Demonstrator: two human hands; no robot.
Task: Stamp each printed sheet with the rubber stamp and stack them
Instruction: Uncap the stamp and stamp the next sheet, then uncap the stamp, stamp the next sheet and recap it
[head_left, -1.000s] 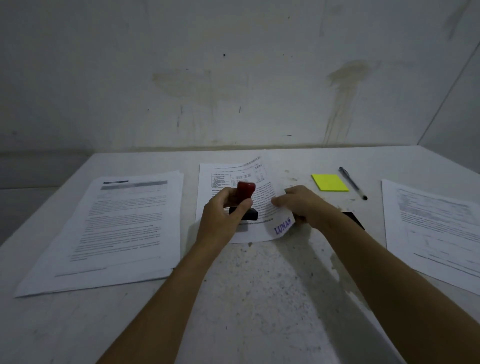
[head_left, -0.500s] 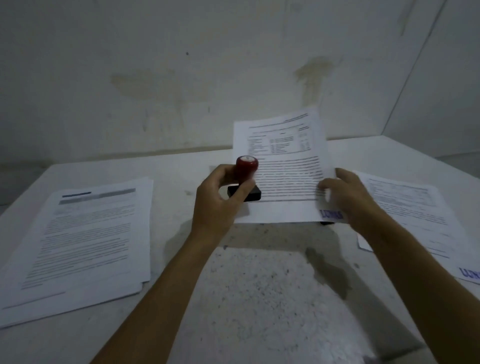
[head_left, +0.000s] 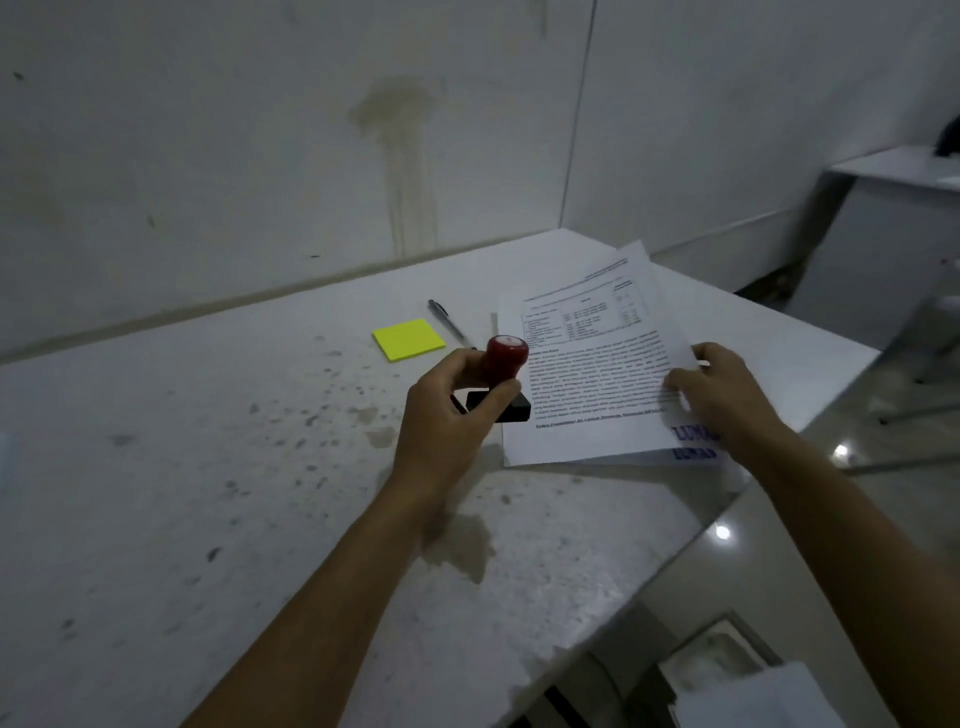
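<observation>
Two hands engaged. Left hand (head_left: 447, 415): clenched round rubber stamp (head_left: 503, 375), held upright off the paper, clear of wet ink. Right hand (head_left: 719, 395): pinching stamped sheet (head_left: 597, 374) by its right edge, laying it onto stack (head_left: 691, 458) at table (head_left: 208, 467) right end. Sticky pad (head_left: 409, 339), pen (head_left: 448, 322) beyond.

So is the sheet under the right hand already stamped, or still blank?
Stamped. The top sheet shows a blue imprint at its near right corner, partly hidden by the right hand. The left hand holds the rubber stamp.
</observation>
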